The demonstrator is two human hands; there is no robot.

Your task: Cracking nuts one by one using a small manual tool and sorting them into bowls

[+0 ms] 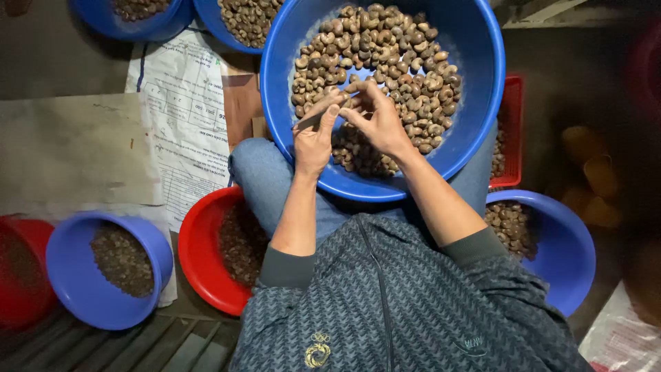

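A single nut (353, 88) sits pinched between the fingertips of both hands, directly above the heap of brown, curved nuts (385, 62) in the large blue basin (482, 103). It is held over the basin, so anything that drops would fall back onto the heap rather than the floor.

The left hand (313, 138) is closed around a thin, stick-like tool (315, 116). The tool lies along the thumb and forefinger, its tip angled up toward the nut. The fingers are curled tight; only the thumb and forefinger extend forward. The right hand (379, 117) is partly closed: thumb and first fingers meet on the nut, the remaining fingers stay loosely bent behind. Whether the tool tip touches the nut cannot be determined.

The basin rests on the person's lap, across the knees (258, 169), tilted slightly toward the body, which puts the heap within short reach of both hands.

Smaller containers stand around the seated person:
- a red bowl (196, 255) of dark material beside the left knee;
- a blue bowl (69, 275) further left;
- a blue bowl (571, 255) of nuts on the right;
- a red crate (513, 131) behind the basin's right rim.

Printed paper sheets (182, 110) lie on the floor.
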